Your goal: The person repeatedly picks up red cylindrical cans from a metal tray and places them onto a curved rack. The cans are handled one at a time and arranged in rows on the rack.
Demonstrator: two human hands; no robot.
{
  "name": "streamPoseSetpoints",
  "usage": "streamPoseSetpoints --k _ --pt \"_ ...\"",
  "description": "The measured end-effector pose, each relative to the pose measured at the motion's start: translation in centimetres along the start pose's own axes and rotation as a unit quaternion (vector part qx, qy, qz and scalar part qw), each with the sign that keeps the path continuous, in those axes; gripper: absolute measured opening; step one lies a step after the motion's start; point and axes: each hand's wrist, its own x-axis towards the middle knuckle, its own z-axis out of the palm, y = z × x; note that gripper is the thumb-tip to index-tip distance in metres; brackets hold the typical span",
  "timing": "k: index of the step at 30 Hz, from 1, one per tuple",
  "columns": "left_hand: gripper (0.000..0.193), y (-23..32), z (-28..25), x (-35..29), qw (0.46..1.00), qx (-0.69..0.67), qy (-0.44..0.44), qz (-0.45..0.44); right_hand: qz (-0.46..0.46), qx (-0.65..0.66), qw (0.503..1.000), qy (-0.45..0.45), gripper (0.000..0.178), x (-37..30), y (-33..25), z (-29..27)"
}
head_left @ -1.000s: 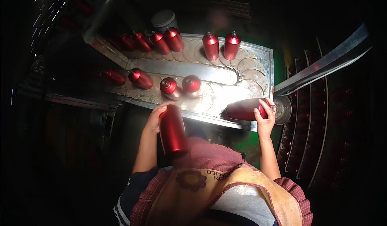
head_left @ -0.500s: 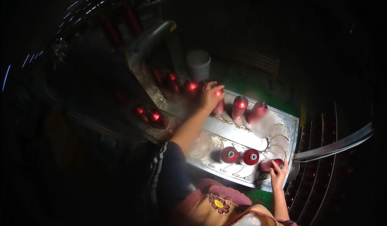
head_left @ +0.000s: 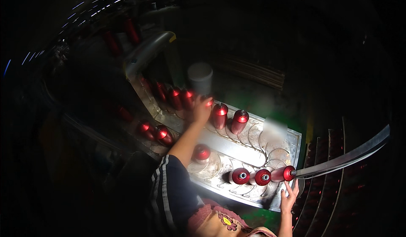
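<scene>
Right hand (head_left: 288, 200) is moving off the red end bottle (head_left: 282, 174), now spreading loosely, holding nothing, just at its near side; left hand (head_left: 200, 109) is bending over a far-row bottle (head_left: 208, 102), grip unclear.

Bottles (head_left: 220, 116) stand along the counter (head_left: 292, 142) in two rows — a long panel (head_left: 237, 146) lies between them. The left hand (head_left: 202, 109) reaches across to the far row, at a bottle (head_left: 208, 102) left of two others. The right hand (head_left: 289, 200) is just before the near row's rightmost bottle (head_left: 282, 174). Behind the far row stands a bucket (head_left: 200, 77); a curved strip (head_left: 347, 158) extends to the right — beyond the counter's end.
</scene>
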Motion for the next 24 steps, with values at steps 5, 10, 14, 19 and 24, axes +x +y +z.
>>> streamPoseSetpoints --k 5,10,14,19,24 --pt "0.029 5.7 -8.5 -10.1 0.980 -0.181 0.076 -0.010 0.021 0.241 0.970 -0.003 0.039 -4.0 3.9 -4.4" --pt "0.016 18.8 -10.1 -25.7 0.926 -0.342 -0.104 -0.125 0.016 0.283 0.959 0.030 0.030 -11.7 9.0 -11.3" --pt "0.018 31.3 -6.8 -35.3 0.829 -0.408 -0.361 -0.131 0.015 0.256 0.962 0.091 0.031 -16.6 12.8 -18.1" --pt "0.017 44.8 -2.3 -44.0 0.699 -0.396 -0.592 -0.069 0.076 0.324 0.921 0.204 0.028 -23.7 17.9 -25.4" --pt "0.015 57.2 4.4 -51.1 0.592 -0.353 -0.724 -0.026 0.166 0.249 0.888 0.350 0.027 -30.8 23.6 -33.0"
